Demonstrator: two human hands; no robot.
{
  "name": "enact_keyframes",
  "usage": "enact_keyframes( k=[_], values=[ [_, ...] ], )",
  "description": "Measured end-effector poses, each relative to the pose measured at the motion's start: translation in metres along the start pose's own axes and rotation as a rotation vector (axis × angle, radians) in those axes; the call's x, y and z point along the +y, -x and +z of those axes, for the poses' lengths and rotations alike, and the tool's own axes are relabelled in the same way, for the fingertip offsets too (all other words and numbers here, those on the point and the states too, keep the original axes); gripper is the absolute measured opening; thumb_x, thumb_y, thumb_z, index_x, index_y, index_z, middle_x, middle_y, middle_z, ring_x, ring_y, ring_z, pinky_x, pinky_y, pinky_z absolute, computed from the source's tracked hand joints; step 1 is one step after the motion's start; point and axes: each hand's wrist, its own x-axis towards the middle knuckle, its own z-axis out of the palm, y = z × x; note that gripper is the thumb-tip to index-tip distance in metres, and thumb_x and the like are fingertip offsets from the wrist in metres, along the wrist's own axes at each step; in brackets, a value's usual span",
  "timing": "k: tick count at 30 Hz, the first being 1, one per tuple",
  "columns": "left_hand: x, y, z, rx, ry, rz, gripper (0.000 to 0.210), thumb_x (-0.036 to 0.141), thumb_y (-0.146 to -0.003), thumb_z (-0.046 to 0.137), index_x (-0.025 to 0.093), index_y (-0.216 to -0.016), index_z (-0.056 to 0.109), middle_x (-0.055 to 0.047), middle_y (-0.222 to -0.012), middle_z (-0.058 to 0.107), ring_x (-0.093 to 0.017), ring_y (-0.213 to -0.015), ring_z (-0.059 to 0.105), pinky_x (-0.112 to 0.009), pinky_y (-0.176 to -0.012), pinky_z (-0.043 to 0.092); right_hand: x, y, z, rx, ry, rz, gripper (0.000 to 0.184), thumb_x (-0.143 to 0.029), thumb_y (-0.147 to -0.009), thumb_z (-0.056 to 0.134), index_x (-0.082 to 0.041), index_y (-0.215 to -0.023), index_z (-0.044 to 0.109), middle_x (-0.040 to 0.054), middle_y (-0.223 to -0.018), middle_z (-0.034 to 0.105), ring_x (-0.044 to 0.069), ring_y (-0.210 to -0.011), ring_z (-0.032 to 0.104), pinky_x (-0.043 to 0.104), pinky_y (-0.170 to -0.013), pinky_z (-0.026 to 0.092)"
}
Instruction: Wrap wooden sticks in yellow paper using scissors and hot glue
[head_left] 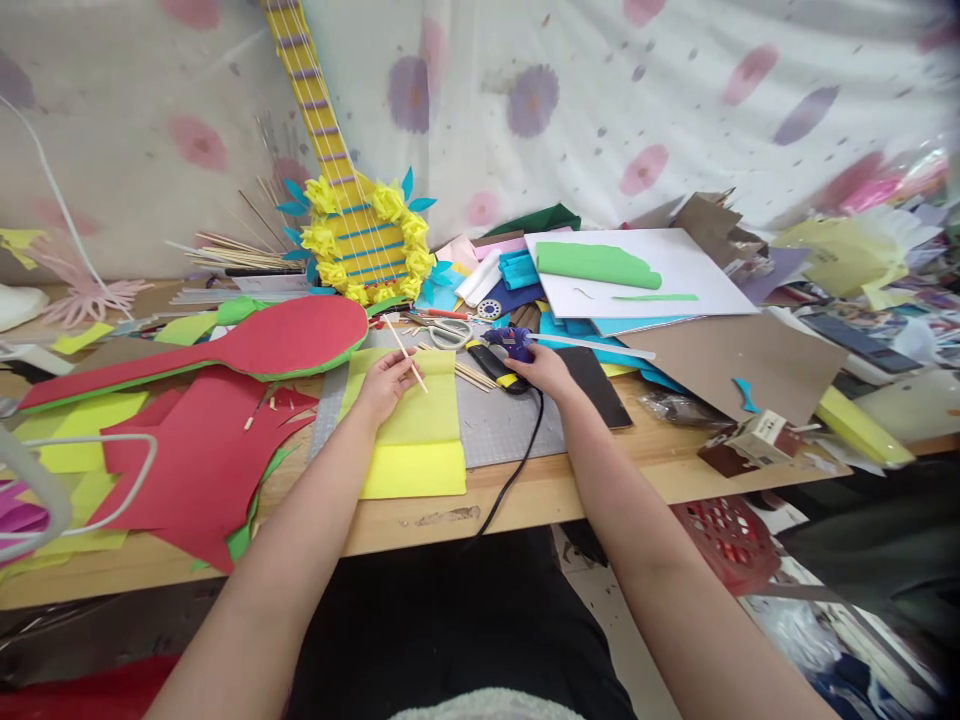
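Observation:
My left hand [388, 386] pinches a thin wooden stick [405, 352], held slanting above a sheet of yellow crepe paper [420, 415]. The paper's lower part is folded or doubled into a brighter band along the table's front. My right hand [546, 368] is closed around a dark blue glue gun [514, 343]; a pale glue stick [596, 345] juts out of its back toward the right. From its handle a black cord [519, 470] runs over the table edge. Between my hands lie several wooden sticks [469, 375], a yellow-and-black cutter [484, 360] and scissors [450, 333].
A yellow paper guitar [360, 240] with crepe flowers leans at the back. Red guitar-shaped cardboard [300, 335] and red scraps [202, 450] cover the left. At right are a white board [675, 262] with green crepe paper [592, 264], brown cardboard [757, 365] and a small box [750, 443].

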Motion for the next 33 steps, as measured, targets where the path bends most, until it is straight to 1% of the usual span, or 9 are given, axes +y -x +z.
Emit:
enact_keyframes(
  k=[2, 5, 8, 10, 12, 18, 21, 28, 33],
  values=[
    [0.001, -0.001, -0.002, 0.027, 0.052, 0.001, 0.015, 0.014, -0.068, 0.062, 0.015, -0.084, 0.061, 0.002, -0.064, 0.058, -0.008, -0.063, 0.058, -0.032, -0.079, 0.050, -0.004, -0.003, 0.010, 0.120, -0.135, 0.065, 0.032, -0.045, -0.069, 0.058, -0.016, -0.082, 0.059, 0.0097, -0.085, 0.064, 0.024, -0.083, 0.060, 0.034, -0.072, 0.045],
    [0.003, -0.003, -0.003, 0.041, 0.086, 0.008, 0.013, 0.013, -0.070, 0.060, 0.015, -0.082, 0.060, 0.001, -0.064, 0.057, -0.009, -0.065, 0.059, -0.034, -0.081, 0.050, -0.015, -0.003, 0.011, 0.236, -0.591, 0.067, 0.028, -0.041, -0.073, 0.055, -0.018, -0.088, 0.054, 0.0077, -0.089, 0.065, 0.021, -0.086, 0.062, 0.034, -0.073, 0.049],
    [0.003, -0.004, -0.002, 0.024, 0.082, 0.017, 0.011, 0.013, -0.070, 0.060, 0.014, -0.081, 0.059, 0.001, -0.064, 0.058, -0.009, -0.065, 0.059, -0.035, -0.083, 0.049, -0.031, 0.001, 0.008, -0.009, -1.080, -0.014, 0.023, -0.038, -0.074, 0.056, -0.021, -0.089, 0.050, 0.0042, -0.090, 0.064, 0.018, -0.087, 0.063, 0.034, -0.071, 0.053],
    [0.003, -0.003, -0.001, 0.011, 0.081, 0.007, 0.010, 0.014, -0.071, 0.060, 0.014, -0.081, 0.060, 0.001, -0.063, 0.057, -0.009, -0.063, 0.058, -0.035, -0.082, 0.049, -0.042, 0.004, 0.012, -0.189, -1.207, 0.025, 0.022, -0.034, -0.071, 0.060, -0.020, -0.085, 0.049, 0.0037, -0.087, 0.064, 0.018, -0.089, 0.062, 0.034, -0.067, 0.054],
    [0.003, -0.003, 0.001, 0.013, 0.087, -0.007, 0.007, 0.016, -0.074, 0.059, 0.014, -0.080, 0.060, 0.002, -0.061, 0.056, -0.008, -0.061, 0.057, -0.034, -0.080, 0.050, -0.050, 0.002, 0.021, -0.201, -1.229, 0.082, 0.024, -0.030, -0.069, 0.063, -0.020, -0.085, 0.048, 0.0032, -0.088, 0.064, 0.018, -0.089, 0.062, 0.032, -0.063, 0.055],
    [0.003, -0.001, 0.001, 0.033, 0.082, -0.006, 0.010, 0.021, -0.075, 0.060, 0.012, -0.080, 0.064, 0.000, -0.062, 0.058, -0.008, -0.061, 0.056, -0.025, -0.067, 0.050, -0.043, -0.021, 0.044, 0.186, -0.976, 0.075, 0.034, -0.040, -0.067, 0.062, -0.020, -0.091, 0.050, 0.0036, -0.089, 0.064, 0.017, -0.084, 0.060, 0.029, -0.062, 0.051],
    [0.003, 0.001, 0.000, 0.010, 0.051, 0.007, 0.018, 0.025, -0.070, 0.067, 0.013, -0.083, 0.066, 0.000, -0.065, 0.059, -0.007, -0.060, 0.056, -0.020, -0.059, 0.047, -0.038, -0.014, 0.041, 0.227, -0.962, 0.006, 0.035, -0.043, -0.065, 0.064, -0.020, -0.088, 0.053, 0.0019, -0.083, 0.063, 0.012, -0.070, 0.057, 0.024, -0.059, 0.048],
    [0.008, 0.005, -0.002, 0.069, 0.033, 0.045, 0.022, 0.025, -0.061, 0.074, 0.013, -0.079, 0.069, 0.001, -0.065, 0.060, -0.004, -0.054, 0.053, -0.016, -0.050, 0.043, -0.046, 0.033, 0.019, -0.463, -0.834, -0.274, 0.035, -0.050, -0.066, 0.064, -0.015, -0.066, 0.058, -0.0012, -0.057, 0.051, 0.006, -0.047, 0.041, 0.022, -0.045, 0.037],
    [0.013, 0.005, -0.004, 0.105, 0.045, 0.033, 0.017, 0.022, -0.067, 0.069, 0.012, -0.080, 0.068, 0.002, -0.062, 0.058, -0.004, -0.049, 0.050, -0.015, -0.042, 0.041, -0.044, 0.031, 0.027, -0.597, -0.762, -0.261, 0.036, -0.052, -0.065, 0.064, -0.017, -0.065, 0.054, -0.0011, -0.062, 0.052, 0.006, -0.047, 0.040, 0.023, -0.046, 0.039]
  ],
)
